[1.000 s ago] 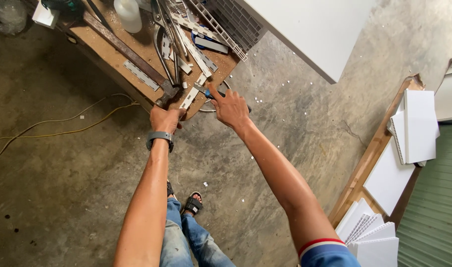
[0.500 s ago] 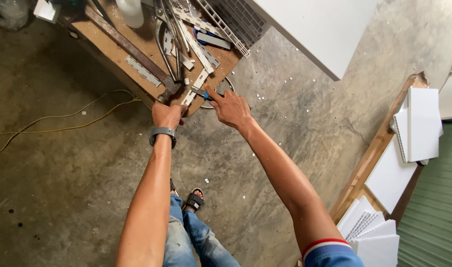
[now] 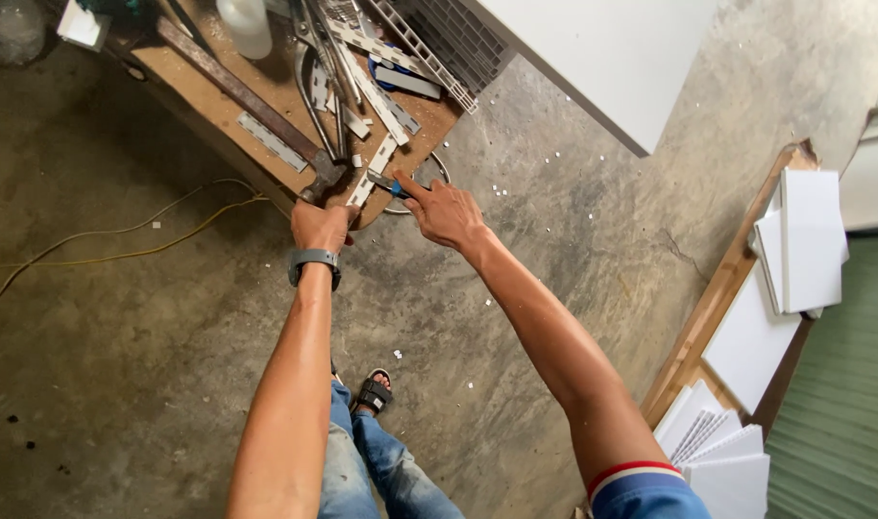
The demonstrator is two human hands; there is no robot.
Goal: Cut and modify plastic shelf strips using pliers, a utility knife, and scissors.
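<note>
both hands at the near edge of a cluttered wooden surface

the person stands on a bare concrete floor and reaches forward with both arms to the near rounded end of a brown wooden surface. the left hand, with a dark wristband just behind it, is clenched at the edge of the board, right below a short white slotted strip that lies on the wood; what the fist closes on cannot be told, since the fingers hide it. the right hand is just beside it, its grip closed on a small tool with a blue handle, whose tip points toward the white strip and sits touching or nearly touching it.

further up the surface lie a long rusty metal bar, a flat grey strip, a bundle of thin metal rods and more white slotted strips. a yellow cable trails across the floor to the left. small white chips are scattered on the concrete near the board. to the right, white panels lean stacked against a wooden frame. below, blue jeans and a sandalled foot show.
</note>
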